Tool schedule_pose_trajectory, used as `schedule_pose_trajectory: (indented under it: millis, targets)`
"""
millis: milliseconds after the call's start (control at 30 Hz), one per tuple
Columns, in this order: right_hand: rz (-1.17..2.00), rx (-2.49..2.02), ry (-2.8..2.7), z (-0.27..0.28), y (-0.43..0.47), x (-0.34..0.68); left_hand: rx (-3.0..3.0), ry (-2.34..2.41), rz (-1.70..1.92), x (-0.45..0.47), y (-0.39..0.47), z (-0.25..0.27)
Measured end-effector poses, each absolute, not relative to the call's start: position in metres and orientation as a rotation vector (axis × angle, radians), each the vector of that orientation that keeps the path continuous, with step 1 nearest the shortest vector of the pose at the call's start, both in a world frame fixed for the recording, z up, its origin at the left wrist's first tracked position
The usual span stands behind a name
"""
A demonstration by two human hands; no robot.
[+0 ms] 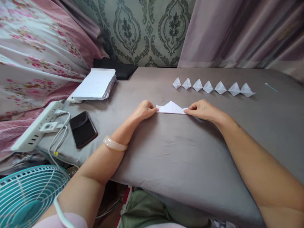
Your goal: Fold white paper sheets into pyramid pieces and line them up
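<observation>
A folded white sheet of paper (171, 108) is stretched between my two hands, its middle rising to a triangular peak above a long straight lower edge. My left hand (146, 110) pinches the left end between thumb and fingers. At the opposite end, my right hand (201, 110) grips the paper the same way. Behind the hands, several folded white paper shapes (208, 87) with pointed tops stand in a row on the grey cloth-covered table (175, 145).
At the back left lies a stack of white paper (95, 84) beside a black cloth (125, 71). A phone (83, 129), a power strip (35, 128) with cables and a turquoise fan (30, 199) are on the left. A thin stick (271, 87) lies far right.
</observation>
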State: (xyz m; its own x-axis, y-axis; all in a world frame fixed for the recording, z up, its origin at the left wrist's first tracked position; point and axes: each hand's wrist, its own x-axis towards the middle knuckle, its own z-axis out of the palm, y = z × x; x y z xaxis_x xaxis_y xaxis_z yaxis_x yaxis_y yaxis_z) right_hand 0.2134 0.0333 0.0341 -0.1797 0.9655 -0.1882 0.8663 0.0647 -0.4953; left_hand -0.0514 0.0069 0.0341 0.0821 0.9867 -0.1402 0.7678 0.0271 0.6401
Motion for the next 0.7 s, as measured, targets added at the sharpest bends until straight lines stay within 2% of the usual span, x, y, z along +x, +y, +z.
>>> schedule_pose_trajectory:
  millis: [267, 567, 700]
  targets:
    - [0.811, -1.941, -2.173, 0.037, 0.032, 0.212, 1.979, 1.775, 0.392, -0.049, 0.011, 0.031]
    - [0.845, -1.999, -2.148, 0.040, 0.034, 0.212, 2.293, 1.740, 0.532, -0.052, 0.008, 0.011]
    - [0.880, -2.012, -2.131, 0.042, 0.036, 0.212, 2.588, 1.526, 0.470, -0.047, 0.005, 0.012]
